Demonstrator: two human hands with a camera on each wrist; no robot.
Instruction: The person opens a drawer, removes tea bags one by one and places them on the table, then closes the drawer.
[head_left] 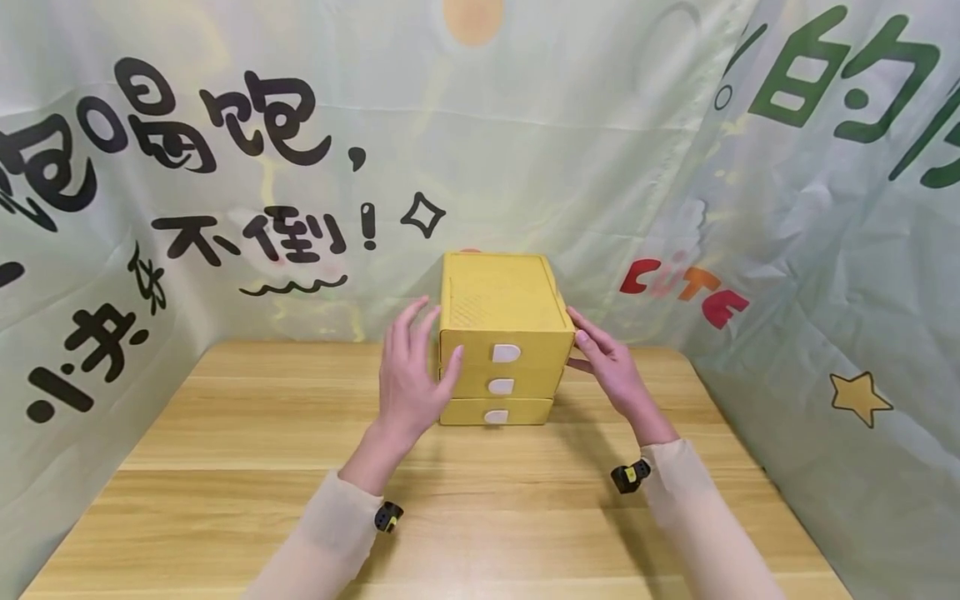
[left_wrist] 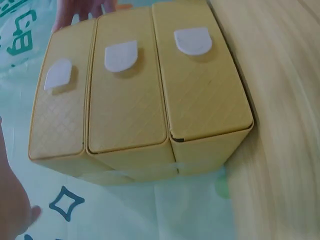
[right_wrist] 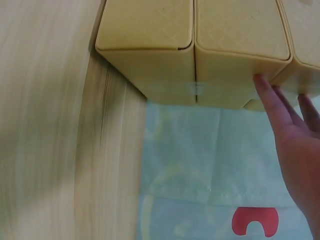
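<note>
A yellow box with three stacked drawers [head_left: 507,292] stands on the table, each drawer front bearing a white rounded tab [head_left: 506,353]. My left hand [head_left: 412,375] is raised at the box's left front, fingers spread and thumb in front of the upper drawers. In the left wrist view a gap shows between that hand [left_wrist: 14,200] and the box's side. On the other side, my right hand [head_left: 611,367] has its extended fingers against the right wall, near the upper drawers. The right wrist view shows those fingertips [right_wrist: 261,82] at the side of the box.
The wooden table [head_left: 510,533] stretches in front of and around the box. Pale fabric printed with large characters [head_left: 270,233] hangs behind and along both sides. Small black cameras [head_left: 630,477] are strapped at both wrists.
</note>
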